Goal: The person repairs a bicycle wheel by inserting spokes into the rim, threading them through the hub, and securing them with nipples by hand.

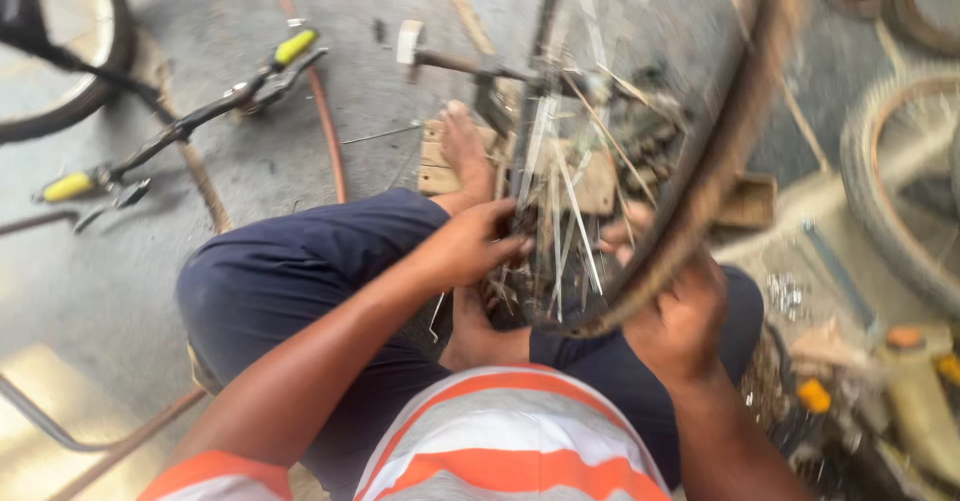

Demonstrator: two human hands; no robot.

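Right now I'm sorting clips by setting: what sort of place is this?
Probably a bicycle repair spot on bare concrete floor: a spoked wheel held in both hands, handlebars lying loose, another tyre nearby.

One wheel rim [700, 181], two hands [470, 246]

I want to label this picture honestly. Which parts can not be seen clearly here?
Head view only:
- Left hand fingertips: hidden among the blurred spokes, so its grip is unclear.
- Right hand fingers: hidden under the wheel rim.
- Wheel top: cut off by the upper edge.
- Small metal parts at right: too blurred to identify.
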